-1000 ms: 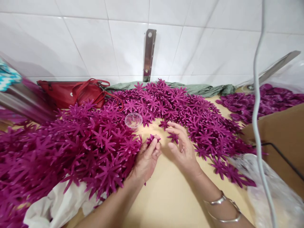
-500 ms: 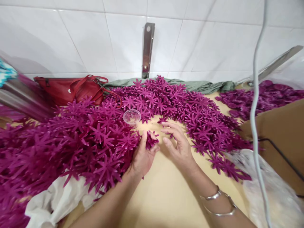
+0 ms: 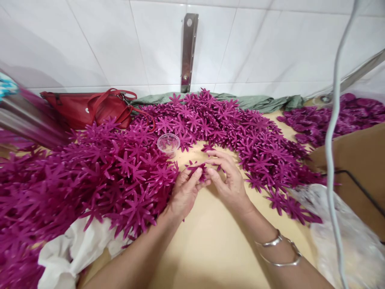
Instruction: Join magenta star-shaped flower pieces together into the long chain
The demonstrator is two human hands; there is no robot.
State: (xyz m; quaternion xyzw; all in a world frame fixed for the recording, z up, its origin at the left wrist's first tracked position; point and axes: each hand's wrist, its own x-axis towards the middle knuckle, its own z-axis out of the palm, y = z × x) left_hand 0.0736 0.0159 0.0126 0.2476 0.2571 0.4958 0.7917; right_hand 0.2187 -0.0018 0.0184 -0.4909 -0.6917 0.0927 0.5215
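Observation:
My left hand is closed on a small purple star-shaped flower piece, its thumb lying over the petals. My right hand meets it from the right. The right thumb and fingertips pinch at the petals' edge, while the other fingers are bent over behind. How many layers the held flower has is hidden by the fingers. Just past the hands, a clear round plastic container stands near the heap of matching purple flower pieces, which curves around the hands from left to right.
A red bag lies at the back left by the tiled wall. At the left front is white cloth. On the right are a cardboard box, a clear plastic bag and a hanging pale cable. More purple pieces lie beyond.
My right hand has come left to the flower piece and its fingertips have closed there. My left thumb has folded down over the petals. The view has tilted slightly downward.

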